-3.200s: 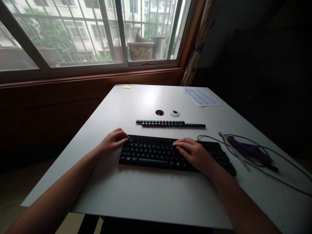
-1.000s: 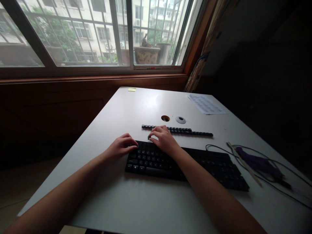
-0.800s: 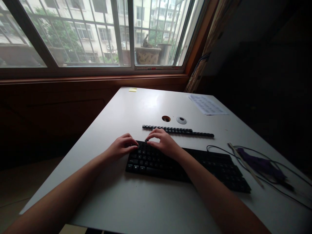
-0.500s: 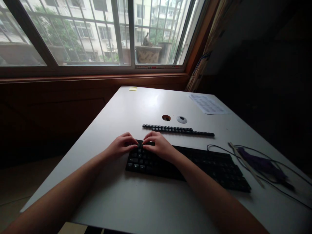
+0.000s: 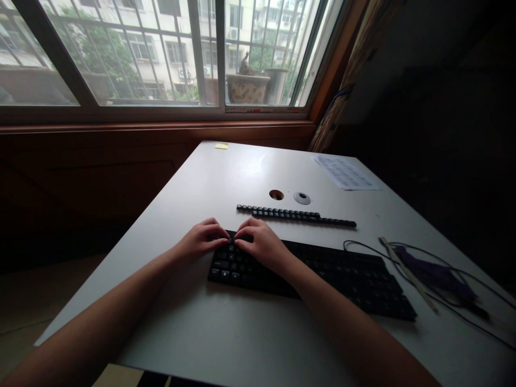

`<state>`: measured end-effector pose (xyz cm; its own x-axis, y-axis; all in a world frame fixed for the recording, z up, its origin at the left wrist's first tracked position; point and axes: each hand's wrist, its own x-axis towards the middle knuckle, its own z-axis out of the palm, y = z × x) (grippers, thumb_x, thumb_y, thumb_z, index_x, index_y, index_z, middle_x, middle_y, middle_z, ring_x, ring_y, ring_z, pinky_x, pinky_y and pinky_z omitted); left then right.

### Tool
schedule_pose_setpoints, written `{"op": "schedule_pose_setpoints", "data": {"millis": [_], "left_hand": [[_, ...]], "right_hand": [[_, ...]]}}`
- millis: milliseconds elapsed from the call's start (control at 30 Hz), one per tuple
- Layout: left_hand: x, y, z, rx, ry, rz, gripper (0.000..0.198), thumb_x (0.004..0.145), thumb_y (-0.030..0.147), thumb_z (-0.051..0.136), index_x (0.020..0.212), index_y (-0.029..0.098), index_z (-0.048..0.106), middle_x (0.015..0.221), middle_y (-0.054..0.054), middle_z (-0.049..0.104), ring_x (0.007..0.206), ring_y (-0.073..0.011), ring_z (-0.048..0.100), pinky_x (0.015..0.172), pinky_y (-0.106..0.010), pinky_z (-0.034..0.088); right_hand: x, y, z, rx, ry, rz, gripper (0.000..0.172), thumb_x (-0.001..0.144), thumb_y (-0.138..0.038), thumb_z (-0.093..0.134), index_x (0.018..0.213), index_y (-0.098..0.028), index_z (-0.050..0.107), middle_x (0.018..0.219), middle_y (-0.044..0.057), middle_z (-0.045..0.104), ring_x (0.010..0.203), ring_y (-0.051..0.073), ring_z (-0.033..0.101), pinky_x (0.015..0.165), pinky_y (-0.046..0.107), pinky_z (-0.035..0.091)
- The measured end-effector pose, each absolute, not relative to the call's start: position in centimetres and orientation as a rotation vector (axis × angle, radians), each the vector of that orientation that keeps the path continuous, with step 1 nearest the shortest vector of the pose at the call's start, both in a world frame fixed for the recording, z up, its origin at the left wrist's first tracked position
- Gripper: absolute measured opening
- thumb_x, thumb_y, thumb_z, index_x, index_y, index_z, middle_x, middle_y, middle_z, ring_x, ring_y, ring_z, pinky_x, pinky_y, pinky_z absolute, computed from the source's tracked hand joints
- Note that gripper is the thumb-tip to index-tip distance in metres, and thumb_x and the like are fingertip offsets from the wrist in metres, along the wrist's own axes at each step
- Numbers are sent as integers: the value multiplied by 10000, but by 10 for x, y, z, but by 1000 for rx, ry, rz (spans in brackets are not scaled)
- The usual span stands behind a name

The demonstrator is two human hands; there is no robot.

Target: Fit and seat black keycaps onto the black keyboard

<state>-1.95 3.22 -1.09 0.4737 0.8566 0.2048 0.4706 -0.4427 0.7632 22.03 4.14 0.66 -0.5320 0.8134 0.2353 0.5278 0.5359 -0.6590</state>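
Note:
A black keyboard [image 5: 346, 271] lies at an angle on the white desk [image 5: 250, 333]. At its far left corner, my left hand [image 5: 202, 237] has thumb and fingers drawn together against the keys. My right hand [image 5: 262, 242] reaches over the same corner from the right, thumb and forefinger bent close to the left fingertips. Whatever is between the fingers of either hand is too small and dark to make out. Beyond the keyboard, loose black keycaps [image 5: 282, 214] stand in long rows. My right hand and forearm cover part of the keys.
To the right lie a thin stick [image 5: 409, 275], a dark purple cloth [image 5: 433, 272] and a black cable [image 5: 365, 245]. Further back are a cable hole [image 5: 276, 195], a grey round cover [image 5: 302, 198], printed paper [image 5: 346, 173] and a yellow sticky note [image 5: 221, 145].
The view has shifted slightly. My right fingertips have moved a little to the left, nearer the left ones; the keyboard and keycap rows stay in place.

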Motion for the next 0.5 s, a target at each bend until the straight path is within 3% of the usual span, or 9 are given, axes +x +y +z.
{"op": "schedule_pose_setpoints", "data": {"millis": [300, 500], "left_hand": [[-20, 33, -12, 2102, 1091, 794, 231, 928, 403, 653, 1007, 214, 761, 959, -39, 591, 827, -159, 616, 747, -275, 494], [-20, 33, -11, 2097, 1076, 794, 237, 930, 408, 648, 1012, 214, 757, 975, -45, 597, 858, -170, 623, 777, -285, 497]], "right_hand": [[216, 34, 9, -1124, -2255, 646, 50, 828, -224, 742, 875, -215, 757, 967, 44, 677, 966, 202, 625, 917, 365, 495], [219, 39, 4, -1073, -2162, 682, 131, 922, -256, 629, 941, -219, 753, 1022, 55, 665, 1008, 189, 624, 964, 363, 482]]}}
